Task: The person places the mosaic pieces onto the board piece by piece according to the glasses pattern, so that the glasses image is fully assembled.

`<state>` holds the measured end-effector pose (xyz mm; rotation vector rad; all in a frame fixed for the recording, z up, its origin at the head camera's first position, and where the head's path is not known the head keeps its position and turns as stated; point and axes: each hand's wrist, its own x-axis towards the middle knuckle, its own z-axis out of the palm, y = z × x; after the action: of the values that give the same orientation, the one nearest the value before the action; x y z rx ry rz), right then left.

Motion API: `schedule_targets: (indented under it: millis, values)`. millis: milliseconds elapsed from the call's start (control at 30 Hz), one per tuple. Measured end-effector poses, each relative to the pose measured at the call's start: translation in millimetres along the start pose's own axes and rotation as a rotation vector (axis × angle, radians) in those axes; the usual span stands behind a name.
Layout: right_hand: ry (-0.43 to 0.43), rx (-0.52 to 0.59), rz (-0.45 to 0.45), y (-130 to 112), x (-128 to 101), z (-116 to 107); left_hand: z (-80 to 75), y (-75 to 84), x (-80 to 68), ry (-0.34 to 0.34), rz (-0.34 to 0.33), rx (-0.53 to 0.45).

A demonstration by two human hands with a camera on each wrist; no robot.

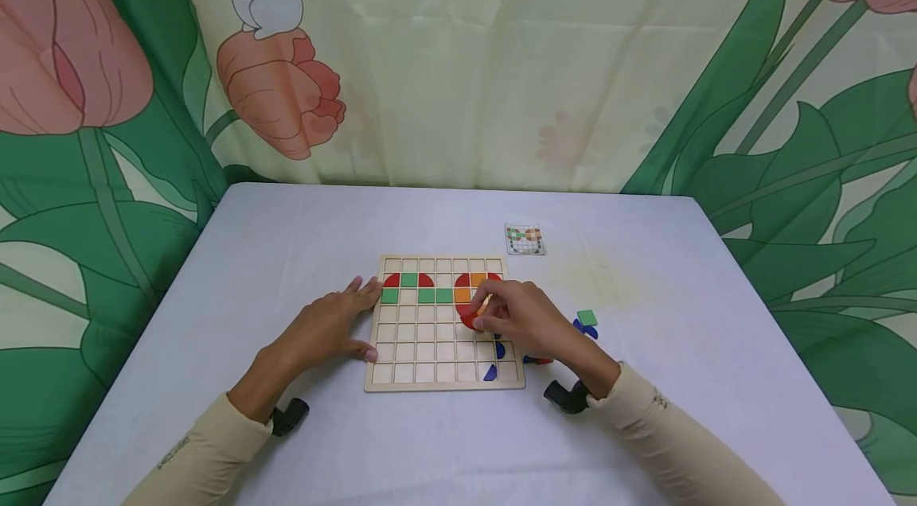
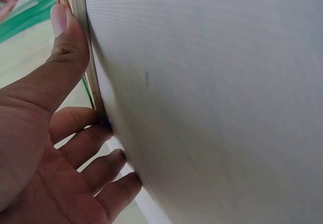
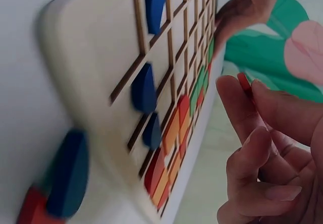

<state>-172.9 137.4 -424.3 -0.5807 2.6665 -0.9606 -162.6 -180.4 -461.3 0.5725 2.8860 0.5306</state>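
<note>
The wooden grid board (image 1: 444, 389) lies on the table with rows of coloured pieces in its cells. My left hand (image 1: 329, 323) rests at its left edge, with the thumb against the rim and the other fingers extended along the side. Over the right part of the board, my right hand (image 1: 526, 319) pinches a small red piece (image 3: 244, 84) between thumb and index finger. Green squares (image 1: 409, 280), orange squares (image 1: 478, 280) and red curved pieces (image 1: 391, 281) fill cells in the upper rows. Blue curved pieces (image 1: 500, 350) sit in cells at the lower right.
A small pattern card (image 1: 525, 239) lies behind the board's far right corner. Right of the board, a loose green square (image 1: 587, 318) overlaps blue pieces, and red and blue pieces (image 3: 68, 176) lie beside the edge. A printed curtain (image 1: 466, 92) hangs behind the table.
</note>
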Motion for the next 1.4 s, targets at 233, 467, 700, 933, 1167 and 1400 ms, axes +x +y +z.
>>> schedule_targets:
  millis: [233,467,700,933,1167,1400]
  values:
    - [-0.002,-0.010,-0.075,-16,19,15,0.6,-0.6,0.7,-0.008,-0.006,0.004]
    - [-0.009,-0.055,-0.113,-31,41,30,1.4,-2.0,1.1,-0.017,-0.012,0.000]
    - [-0.046,-0.060,-0.122,-47,59,41,-1.2,-2.6,0.4,-0.027,0.003,-0.003]
    - [-0.095,-0.050,-0.094,-57,82,52,-2.4,-3.1,0.2,-0.031,0.006,-0.010]
    - [-0.096,-0.084,-0.048,-60,97,60,-1.9,-3.5,0.4,-0.032,0.001,-0.014]
    - [-0.087,-0.128,0.001,-63,103,65,-2.5,-3.9,1.1,-0.033,0.007,-0.009]
